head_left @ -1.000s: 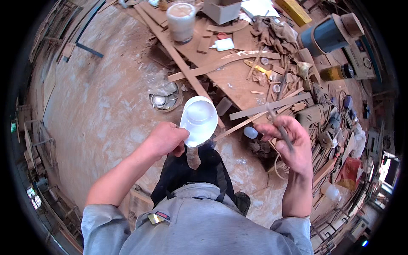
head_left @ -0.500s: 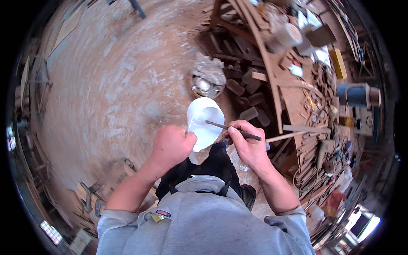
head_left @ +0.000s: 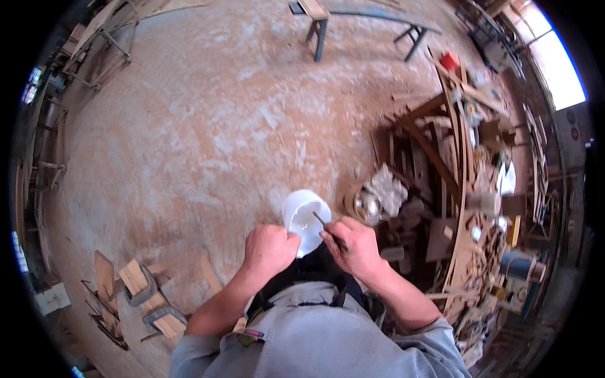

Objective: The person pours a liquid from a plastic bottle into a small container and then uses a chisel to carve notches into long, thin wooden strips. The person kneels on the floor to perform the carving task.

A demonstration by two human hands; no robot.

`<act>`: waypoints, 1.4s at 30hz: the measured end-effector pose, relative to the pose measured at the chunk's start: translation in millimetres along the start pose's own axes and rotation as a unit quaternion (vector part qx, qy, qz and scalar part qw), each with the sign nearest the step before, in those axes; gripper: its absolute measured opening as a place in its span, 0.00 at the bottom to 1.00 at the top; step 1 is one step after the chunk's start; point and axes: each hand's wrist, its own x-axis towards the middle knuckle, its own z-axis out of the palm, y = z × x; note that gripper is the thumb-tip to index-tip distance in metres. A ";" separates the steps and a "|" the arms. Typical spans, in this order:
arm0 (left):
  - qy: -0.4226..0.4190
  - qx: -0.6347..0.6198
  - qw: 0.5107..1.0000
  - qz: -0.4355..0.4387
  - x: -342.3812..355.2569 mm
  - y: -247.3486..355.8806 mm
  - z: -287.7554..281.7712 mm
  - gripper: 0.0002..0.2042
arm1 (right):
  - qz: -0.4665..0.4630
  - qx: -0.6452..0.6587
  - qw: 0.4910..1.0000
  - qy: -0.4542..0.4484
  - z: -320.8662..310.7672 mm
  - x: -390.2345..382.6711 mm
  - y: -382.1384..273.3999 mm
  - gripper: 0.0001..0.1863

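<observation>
A white, smooth-walled tub [head_left: 294, 203] is held in front of my waist, its round mouth tilted up toward me. My left hand [head_left: 270, 250] is closed on the tub's left rim, thumb on top. A thin dark stick-like tool [head_left: 319, 218] is pinched in the fingers of my right hand [head_left: 354, 244], slanting over the right side of the mouth. Its tip points into the tub. Some pale, shiny matter [head_left: 304, 225] shows inside, but what it is I cannot make out.
On the right stands a long wooden workbench [head_left: 455, 236] littered with offcuts and a blue can [head_left: 518, 266]. A pail with crumpled plastic [head_left: 386, 191] sits beside it. Clamps around wood blocks [head_left: 142, 282] lie lower left. A low trestle [head_left: 372, 12] stands at the far end.
My view has turned to the right, so the bench and pail sit farther right and more floor shows. My right hand is nearer the tub, and less of the tool shows. Both grips remain.
</observation>
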 end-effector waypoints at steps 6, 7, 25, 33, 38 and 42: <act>0.025 -0.046 0.995 -0.089 67.2 -44.7 -68.7 0.17 | -0.058 0.043 0.994 -0.081 54.9 113.2 -3.0 0.07; 0.039 -0.029 0.995 -0.091 83.8 -52.9 -79.5 0.17 | -0.077 0.065 0.992 -0.078 62.8 138.2 -3.8 0.06; 0.056 -0.084 0.982 -0.160 463.3 -151.8 -313.8 0.16 | -0.026 0.079 0.977 -0.197 97.1 619.4 52.6 0.13; -0.018 -0.024 0.994 -0.101 680.6 -163.4 -457.4 0.17 | 0.100 0.145 0.983 -0.057 91.2 846.1 75.5 0.11; -0.060 -0.008 0.995 -0.082 812.1 -149.0 -527.1 0.17 | 0.070 0.112 0.991 -0.038 93.9 962.4 98.4 0.08; -0.044 0.012 0.997 -0.059 926.3 -134.0 -557.5 0.17 | 0.135 0.184 0.973 0.030 89.3 1056.8 151.7 0.08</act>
